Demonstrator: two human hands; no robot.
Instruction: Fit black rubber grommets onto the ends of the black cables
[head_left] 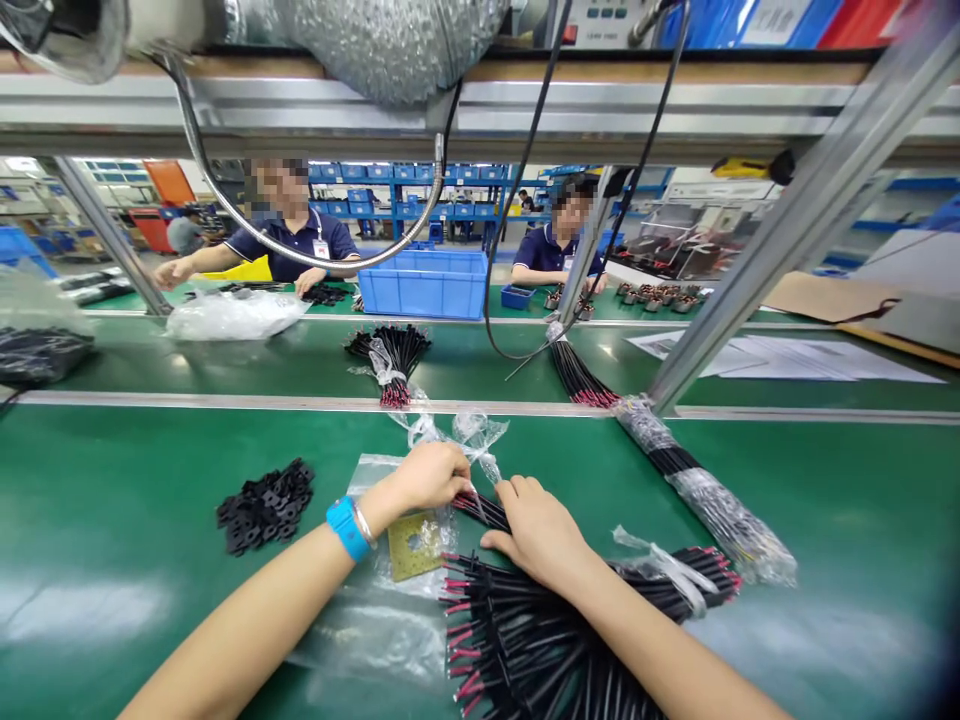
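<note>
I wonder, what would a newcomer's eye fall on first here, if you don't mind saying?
Probably the large spread of black cables with red ends, at the bottom right of centre, partly beneath the right forearm. Next might come the bright blue wristband on the left arm, then the blue bin across the bench.

Black cables (517, 635) cropped at bottom
</note>
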